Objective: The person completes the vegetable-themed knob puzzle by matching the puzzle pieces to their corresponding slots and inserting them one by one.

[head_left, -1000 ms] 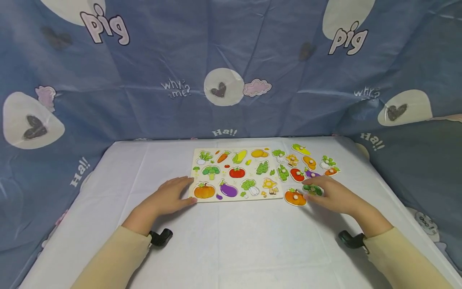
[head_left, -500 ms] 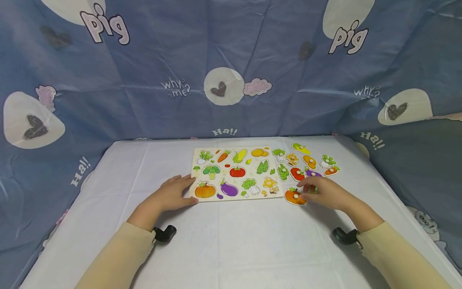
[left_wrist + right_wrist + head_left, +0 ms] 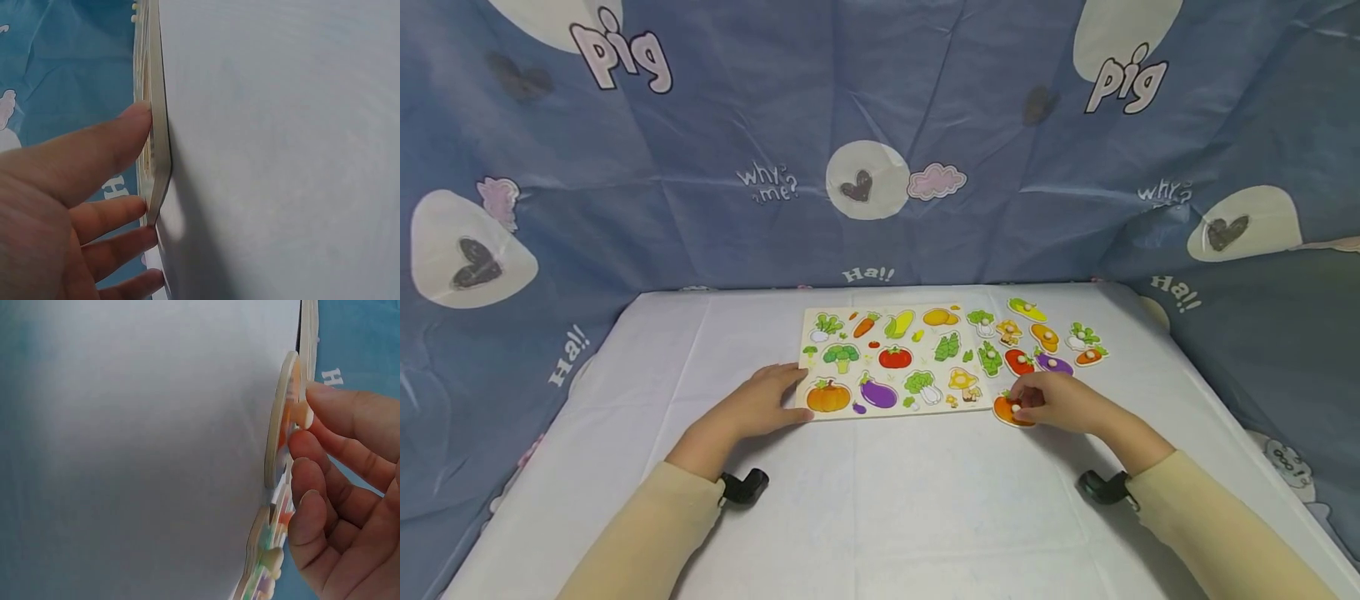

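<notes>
A wooden vegetable puzzle board [image 3: 850,417] lies flat on the white cloth. My left hand [image 3: 760,404] rests at its near left corner, thumb on the front edge and straight fingers touching the left side; in the left wrist view the thumb [image 3: 128,128] lies against the board's rim. At the board's right, my right hand [image 3: 1063,403] is over the pumpkin puzzle piece [image 3: 1004,410]. Its thumb and index finger pinch the small round knob [image 3: 302,415], the other fingers curled beside it. The piece appears to lie on the cloth. The broccoli piece is hidden beneath this hand.
Several loose knobbed pieces lie right of the board, including a tomato [image 3: 1018,361], an eggplant [image 3: 1054,363], a carrot [image 3: 1091,356] and a corn [image 3: 1026,309]. A blue printed curtain [image 3: 880,242] hangs behind the table [image 3: 925,508].
My right hand has moved left from above the broccoli piece to the pumpkin piece, and its thumb and index finger have closed in on the knob. The left hand stays at the board's corner.
</notes>
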A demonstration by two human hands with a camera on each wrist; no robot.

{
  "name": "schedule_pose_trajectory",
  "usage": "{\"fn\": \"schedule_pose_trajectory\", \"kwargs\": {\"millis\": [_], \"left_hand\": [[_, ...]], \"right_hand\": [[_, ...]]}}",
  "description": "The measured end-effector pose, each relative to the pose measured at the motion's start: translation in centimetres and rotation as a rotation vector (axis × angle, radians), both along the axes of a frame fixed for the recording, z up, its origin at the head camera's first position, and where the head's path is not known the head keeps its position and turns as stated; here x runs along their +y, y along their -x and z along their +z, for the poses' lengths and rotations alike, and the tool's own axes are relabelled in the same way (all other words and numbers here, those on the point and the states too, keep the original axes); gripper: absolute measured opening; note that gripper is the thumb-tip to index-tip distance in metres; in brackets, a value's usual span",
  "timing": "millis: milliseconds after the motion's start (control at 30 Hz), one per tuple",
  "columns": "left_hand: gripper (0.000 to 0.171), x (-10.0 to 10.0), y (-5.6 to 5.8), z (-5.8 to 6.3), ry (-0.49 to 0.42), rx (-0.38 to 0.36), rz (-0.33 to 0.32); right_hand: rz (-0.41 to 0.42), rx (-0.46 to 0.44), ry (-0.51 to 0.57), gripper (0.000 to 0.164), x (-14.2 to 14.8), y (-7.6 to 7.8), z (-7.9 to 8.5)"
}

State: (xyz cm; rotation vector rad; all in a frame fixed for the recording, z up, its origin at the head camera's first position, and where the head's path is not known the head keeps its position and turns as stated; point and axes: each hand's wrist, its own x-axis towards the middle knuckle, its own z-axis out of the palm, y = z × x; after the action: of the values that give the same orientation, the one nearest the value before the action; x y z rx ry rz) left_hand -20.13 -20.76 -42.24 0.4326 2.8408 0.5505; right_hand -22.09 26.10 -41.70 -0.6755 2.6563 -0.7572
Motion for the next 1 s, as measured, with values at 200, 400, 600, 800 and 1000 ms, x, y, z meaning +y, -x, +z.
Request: {"fn": "schedule_pose_trajectory", "kwargs": {"millis": [200,400,600,800,1000], "left_hand": [[0.078,0.07,0.1,-0.06,-0.005,-0.001,0.008],[0.08,-0.01,0.12,0.09,-0.015,-0.01,-0.003],[0.082,-0.04,0.21,0.22,-0.01,-0.019,0.007],[0.082,-0.29,0.25,0.12,-0.017,-0.017,0.002],[0.082,-0.56,0.35,-0.11,-0.025,-0.017,-0.006]], "right_hand": [[-0.008,-0.017,-0.011,0.014,-0.38,0.13,-0.37],[-0.03,-0.013,-0.029,0.013,-0.61,0.22,-0.36],[-0.039,-0.013,-0.023,0.012,-0.59,0.36,-0.38],[-0.073,-0.043,-0.021,0.012,-0.69,0.21,-0.34],[-0.09,-0.07,0.001,0.012,-0.64,0.13,-0.41]]}}
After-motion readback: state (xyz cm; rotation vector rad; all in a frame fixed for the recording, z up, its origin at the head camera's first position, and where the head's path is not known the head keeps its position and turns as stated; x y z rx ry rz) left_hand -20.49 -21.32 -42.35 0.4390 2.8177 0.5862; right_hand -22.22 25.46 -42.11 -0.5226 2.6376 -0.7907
